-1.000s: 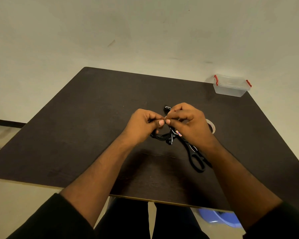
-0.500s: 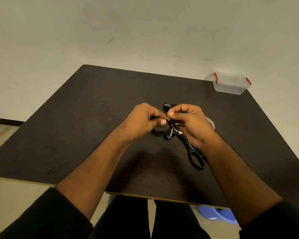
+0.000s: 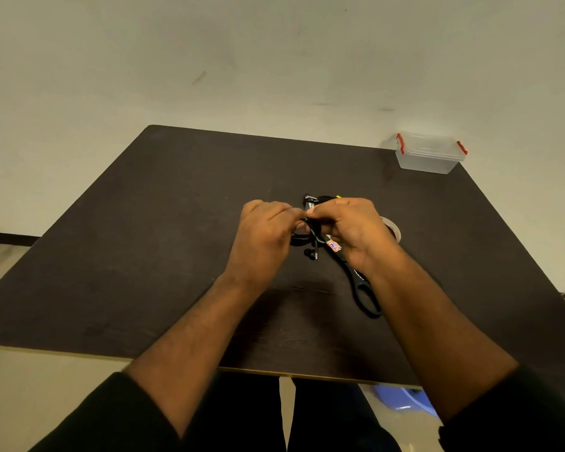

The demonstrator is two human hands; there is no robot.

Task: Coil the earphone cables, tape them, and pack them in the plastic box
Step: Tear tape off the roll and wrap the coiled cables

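Note:
A black earphone cable (image 3: 311,238) is bunched over the middle of the dark table (image 3: 163,230), one earbud hanging below. My left hand (image 3: 263,233) and my right hand (image 3: 353,228) meet fingertip to fingertip and both pinch the cable at its top. Whether a piece of tape is between the fingers is hidden. More black earphone parts (image 3: 310,200) lie just behind my hands. A roll of tape (image 3: 392,228) peeks out behind my right hand. The clear plastic box (image 3: 428,153) with red clips stands closed at the far right corner.
Black scissors (image 3: 361,285) lie on the table under my right wrist, handles toward me. A blue object (image 3: 405,399) sits on the floor below the table's near edge. A pale wall rises behind the table.
Both hands have drawn closer together and sunk slightly toward the table, still pinching the cable. The view has shifted a little; the other objects have not moved.

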